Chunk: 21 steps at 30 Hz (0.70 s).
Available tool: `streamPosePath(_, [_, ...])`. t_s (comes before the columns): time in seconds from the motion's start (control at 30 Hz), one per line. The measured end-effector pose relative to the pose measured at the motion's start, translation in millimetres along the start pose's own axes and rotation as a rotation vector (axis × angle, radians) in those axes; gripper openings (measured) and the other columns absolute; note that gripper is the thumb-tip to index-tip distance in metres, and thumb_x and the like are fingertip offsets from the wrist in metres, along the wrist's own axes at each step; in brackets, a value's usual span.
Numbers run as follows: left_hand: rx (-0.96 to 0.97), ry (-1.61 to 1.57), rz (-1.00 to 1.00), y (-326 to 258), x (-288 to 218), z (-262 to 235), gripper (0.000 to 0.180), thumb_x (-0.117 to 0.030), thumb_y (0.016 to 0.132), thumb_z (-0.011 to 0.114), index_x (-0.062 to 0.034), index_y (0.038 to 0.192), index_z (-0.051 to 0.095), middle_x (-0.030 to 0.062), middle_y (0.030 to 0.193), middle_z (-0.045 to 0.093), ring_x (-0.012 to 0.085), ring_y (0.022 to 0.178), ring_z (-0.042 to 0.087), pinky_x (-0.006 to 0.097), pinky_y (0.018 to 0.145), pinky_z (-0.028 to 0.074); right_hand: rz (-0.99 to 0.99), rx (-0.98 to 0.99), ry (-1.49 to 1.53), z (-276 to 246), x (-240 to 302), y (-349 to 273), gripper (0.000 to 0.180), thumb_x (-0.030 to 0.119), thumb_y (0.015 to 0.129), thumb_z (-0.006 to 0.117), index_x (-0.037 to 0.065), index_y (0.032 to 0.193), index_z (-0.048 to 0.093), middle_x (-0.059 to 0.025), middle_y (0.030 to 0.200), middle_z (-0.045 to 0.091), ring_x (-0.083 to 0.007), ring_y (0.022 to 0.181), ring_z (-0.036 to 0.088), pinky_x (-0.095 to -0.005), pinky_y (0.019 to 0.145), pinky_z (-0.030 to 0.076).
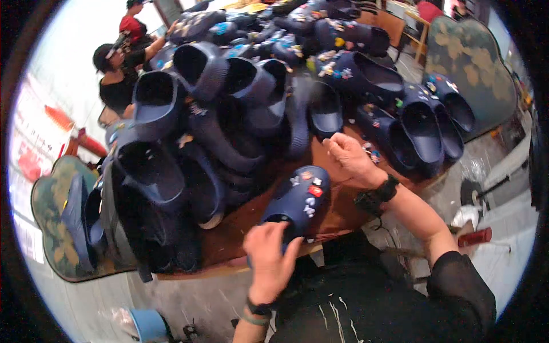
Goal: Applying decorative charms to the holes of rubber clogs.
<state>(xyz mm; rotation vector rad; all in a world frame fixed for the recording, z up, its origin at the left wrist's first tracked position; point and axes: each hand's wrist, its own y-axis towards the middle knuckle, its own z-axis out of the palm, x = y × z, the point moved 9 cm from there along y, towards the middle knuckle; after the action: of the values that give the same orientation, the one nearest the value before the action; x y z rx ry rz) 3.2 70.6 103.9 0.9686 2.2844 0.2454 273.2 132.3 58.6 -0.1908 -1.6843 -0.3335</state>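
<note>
A dark blue clog (294, 200) lies toe-away on the brown table (337, 208) in front of me. Small red, white and tan charms dot its toe and upper. My left hand (269, 254) grips its heel end, thumb on the near right side and fingers over the opening. Beyond the toe, to the right, my right hand (351, 160) is closed with fingertips pinched together; anything between them is too small to make out. Several loose small charms (372, 153) lie on the table just past that hand.
Stacked dark blue clogs (200, 126) crowd the table's left, with more clogs (423, 126) at right and a heap behind. Camouflage-patterned chair backs (472, 74) flank the table. Two people stand at far left. A blue bucket (148, 324) sits on the floor at lower left.
</note>
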Motion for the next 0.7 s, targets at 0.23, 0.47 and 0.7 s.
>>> streamPosePath(0.23, [0.262, -0.098, -0.132, -13.1, 70.8, 26.1, 0.064, -0.016, 0.09, 0.067, -0.0021, 0.144, 0.037, 0.0255, 0.114, 0.058, 0.0419, 0.104, 0.058, 0.044, 0.09, 0.047, -0.205, -0.021, -0.38, 29.8, -9.2, -61.8, 0.035, 0.031, 0.091, 0.067, 0.003, 0.111, 0.061, -0.0145, 0.098, 0.061, -0.0264, 0.093, 0.058, -0.0364, 0.082, 0.048])
streamPosePath(0.47, [0.35, -0.357, -0.126, -0.6, 50.5, 55.9, 0.062, -0.002, 0.091, 0.056, 0.0032, 0.146, 0.028, 0.0276, 0.143, 0.034, 0.0421, 0.134, 0.034, 0.044, 0.113, 0.029, -0.012, 0.174, -0.627, 41.6, -3.9, -46.1, 0.076, 0.058, 0.078, 0.071, 0.001, 0.121, 0.047, -0.0281, 0.096, 0.065, -0.0453, 0.088, 0.066, -0.0507, 0.078, 0.052])
streamPosePath(0.7, [0.235, -0.445, -0.271, -13.7, 43.7, 78.6, 0.06, -0.002, 0.093, 0.051, 0.0009, 0.148, 0.026, 0.0271, 0.146, 0.026, 0.0425, 0.137, 0.03, 0.046, 0.116, 0.023, -0.166, 0.142, -0.874, 64.0, -7.0, -30.3, 0.055, 0.043, 0.09, 0.063, -0.006, 0.105, 0.044, -0.0285, 0.07, 0.063, -0.0448, 0.066, 0.065, -0.0523, 0.061, 0.052])
